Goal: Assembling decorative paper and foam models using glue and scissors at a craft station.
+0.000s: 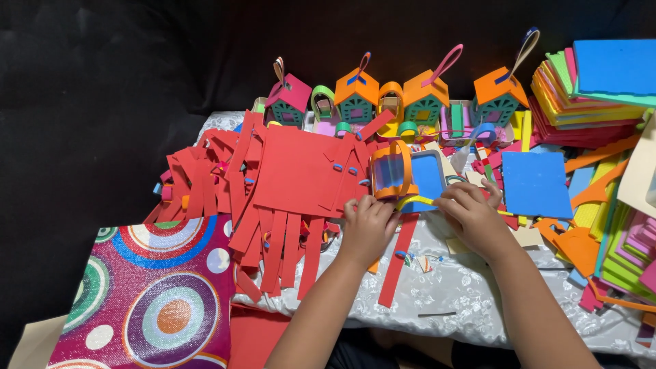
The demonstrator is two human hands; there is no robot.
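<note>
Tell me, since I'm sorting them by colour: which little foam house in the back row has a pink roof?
The leftmost foam house; the other three have orange roofs.

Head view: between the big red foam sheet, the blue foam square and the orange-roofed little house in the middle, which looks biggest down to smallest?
1. Red foam sheet
2. Blue foam square
3. Orange-roofed house, though it stands farther back, so its rank is less sure.
</note>
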